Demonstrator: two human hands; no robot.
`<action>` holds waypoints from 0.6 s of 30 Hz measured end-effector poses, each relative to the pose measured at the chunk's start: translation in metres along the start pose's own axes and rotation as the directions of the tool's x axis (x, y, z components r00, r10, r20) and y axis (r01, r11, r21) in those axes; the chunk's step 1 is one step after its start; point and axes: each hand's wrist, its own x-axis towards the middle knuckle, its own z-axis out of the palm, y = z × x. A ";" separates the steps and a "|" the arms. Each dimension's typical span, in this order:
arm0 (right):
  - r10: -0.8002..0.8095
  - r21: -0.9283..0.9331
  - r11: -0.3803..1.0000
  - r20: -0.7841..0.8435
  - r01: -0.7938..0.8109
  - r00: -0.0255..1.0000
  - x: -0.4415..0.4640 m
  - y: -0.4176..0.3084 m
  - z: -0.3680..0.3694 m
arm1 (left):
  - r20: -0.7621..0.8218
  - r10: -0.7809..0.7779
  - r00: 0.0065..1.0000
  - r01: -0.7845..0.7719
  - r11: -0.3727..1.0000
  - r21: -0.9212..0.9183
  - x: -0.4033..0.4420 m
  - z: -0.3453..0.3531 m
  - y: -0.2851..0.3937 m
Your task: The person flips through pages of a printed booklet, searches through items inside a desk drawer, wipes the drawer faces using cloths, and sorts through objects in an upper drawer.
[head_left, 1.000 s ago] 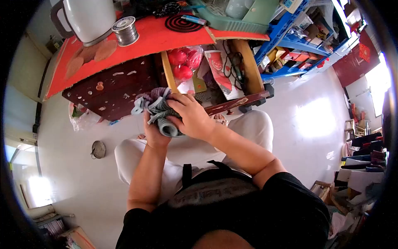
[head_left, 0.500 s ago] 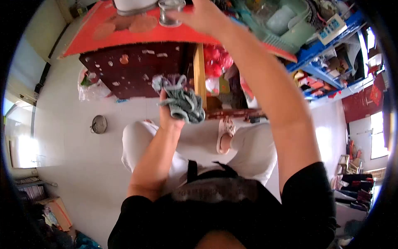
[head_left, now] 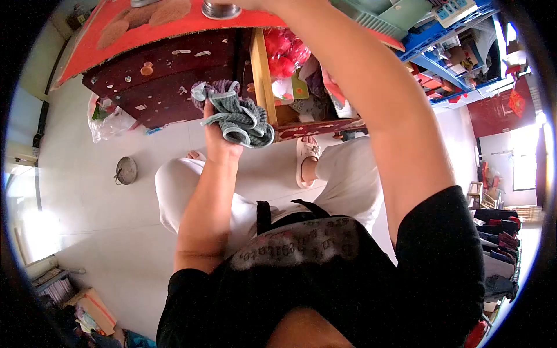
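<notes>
My left hand [head_left: 219, 138] holds a bunched grey-green cloth [head_left: 241, 119] in front of the dark red cabinet [head_left: 162, 87]. A purplish, fuzzy part of the bundle shows at its upper left. My right arm reaches up to the red tabletop, and my right hand [head_left: 261, 4] is mostly cut off by the top edge of the view. Its fingers are beside a shiny round metal container [head_left: 221, 10], of which only the lower part shows. I cannot make out whether they grip it.
Left of the container lies the red table cover [head_left: 125, 29]. Below it, an open drawer [head_left: 261, 75] holds red bagged items [head_left: 284, 52]. A plastic bag [head_left: 107, 119] and a small metal pan [head_left: 126, 171] are on the floor. Blue shelving [head_left: 441, 75] stands at right.
My view has shifted, so the table sits higher in it. My right hand has moved farther out past the top edge beside the metal container. The left hand still holds the cloth.
</notes>
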 end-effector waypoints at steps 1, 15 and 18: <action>-0.004 -0.005 1.000 0.002 0.004 1.000 -0.020 -0.003 -0.009 | 0.004 0.003 1.000 -0.003 1.000 -0.004 0.001 0.002 0.000; 0.357 -0.098 0.934 0.167 -0.345 0.919 -0.188 0.079 0.012 | -0.010 0.080 0.997 -0.080 0.996 0.036 0.005 -0.008 -0.005; 0.409 -0.059 0.913 0.154 -0.405 0.900 -0.180 0.086 0.025 | -0.116 0.075 0.990 -0.074 0.997 0.014 0.006 -0.010 -0.007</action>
